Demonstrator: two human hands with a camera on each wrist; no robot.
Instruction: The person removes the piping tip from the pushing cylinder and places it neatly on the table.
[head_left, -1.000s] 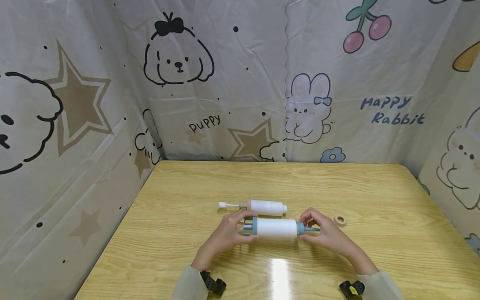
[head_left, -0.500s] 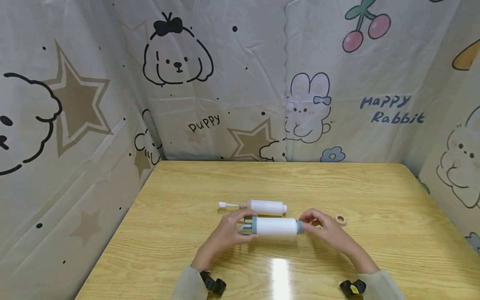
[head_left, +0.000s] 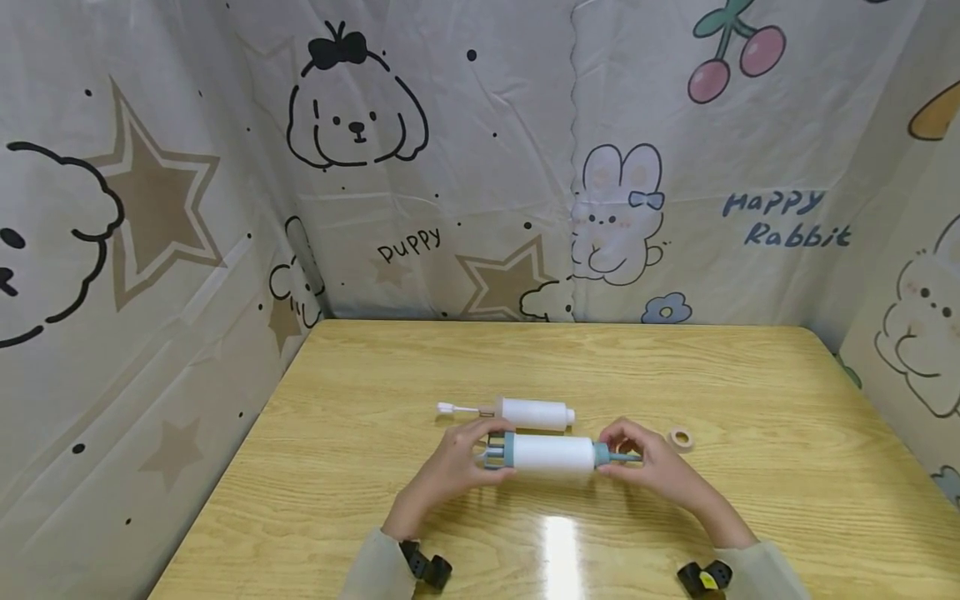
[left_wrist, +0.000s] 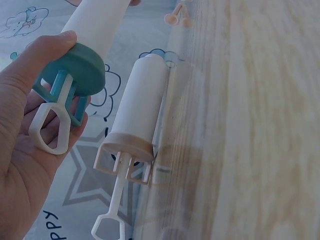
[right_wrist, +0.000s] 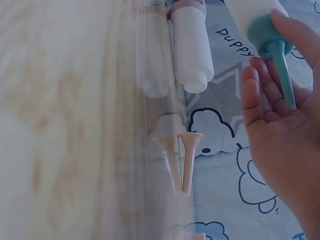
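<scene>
- Teal syringe point(head_left: 551, 454): smooth white cylindrical barrel w/ teal end caps, held horizontal just above the table point(head_left: 375, 375), between both hands, approx. centre of the tabletop.
- Left hand point(head_left: 453, 467): fingers and thumb curled round the syringe's plunger end; thumb on the round teal cap point(left_wrist: 75, 67). White loop handle point(left_wrist: 50, 125) on a teal open frame lies against the fingers.
- Right hand point(head_left: 648, 465): fingers curled at the nozzle end, gripping the teal cap; the thin tapered teal nozzle point(right_wrist: 284, 72) lies across the palm.
- Beige syringe point(head_left: 525, 413): same shape, white barrel, beige cap, white plunger pulled out w/ loop handle; lies flat on the table just beyond the teal one, parallel, not touching the hands.
- Beige cone point(right_wrist: 189, 160): small, hollow, pointed; on the table near the beige syringe's blunt tip, per right wrist view.
- Ring point(head_left: 680, 439): small, beige, flat on the table, just right of the right hand.
- Table: light wood grain, glossy; glare patch near the person.
- Backdrop point(head_left: 480, 167): creased pale cloth w/ cartoon prints, on three sides.
</scene>
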